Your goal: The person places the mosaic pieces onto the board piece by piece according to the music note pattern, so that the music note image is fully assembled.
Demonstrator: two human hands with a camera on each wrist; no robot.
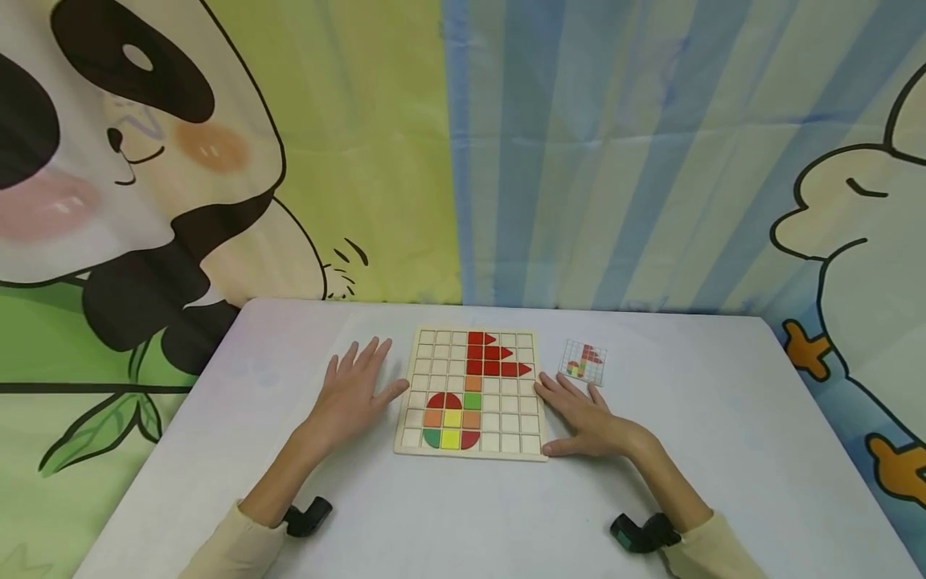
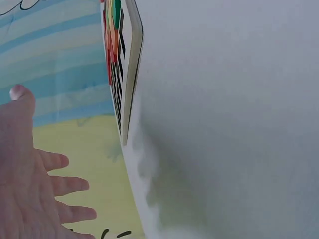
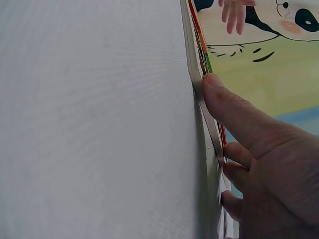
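A wooden grid board (image 1: pixel 470 456) lies flat on the white table, several of its cells filled with coloured pieces. Red squares and pointed red pieces (image 1: pixel 475 354) stand at its top, above an orange square (image 1: pixel 473 383) and a green square (image 1: pixel 473 400). Rounded red, green, orange and yellow pieces (image 1: pixel 451 438) form a block lower left. My left hand (image 1: pixel 354 394) is spread at the board's left edge; the left wrist view shows its fingers raised off the table, apart from the board. My right hand (image 3: pixel 279 164) rests its thumb and fingertips along the right edge, fingers fairly straight.
A small pattern card (image 1: pixel 583 362) with a grid and coloured shapes lies right of the board, just beyond the right fingertips. Behind the white table (image 1: pixel 463 523) hangs a curtain (image 1: pixel 579 161) with a panda and stripes. Black devices (image 1: pixel 309 516) sit at both wrists.
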